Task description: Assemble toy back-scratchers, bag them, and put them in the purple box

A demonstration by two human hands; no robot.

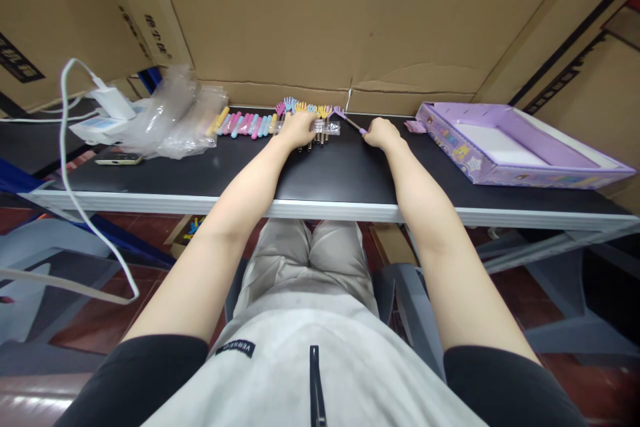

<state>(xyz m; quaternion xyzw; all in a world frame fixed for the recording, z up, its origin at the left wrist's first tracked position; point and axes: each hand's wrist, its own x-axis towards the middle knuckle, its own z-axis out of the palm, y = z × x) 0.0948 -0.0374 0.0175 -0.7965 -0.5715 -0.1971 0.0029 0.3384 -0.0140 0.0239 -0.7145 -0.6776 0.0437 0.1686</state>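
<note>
My right hand is closed around the handle end of a purple back scratcher. Its thin metal rod slants up to the left and ends in a small claw head. My left hand bends over a row of back scratcher heads with metal rods, coloured pink, blue and yellow. From its closed fingers a narrow clear plastic sleeve sticks out to the right, close below the purple claw. The fingertips are partly hidden. Left of this hand lies a row of pink, blue and yellow handles.
Clear plastic bags are heaped on the left, beside a white charger with cable and a phone-like device. A purple open box stands right, near a small pink packet. Cardboard walls the back of the black table.
</note>
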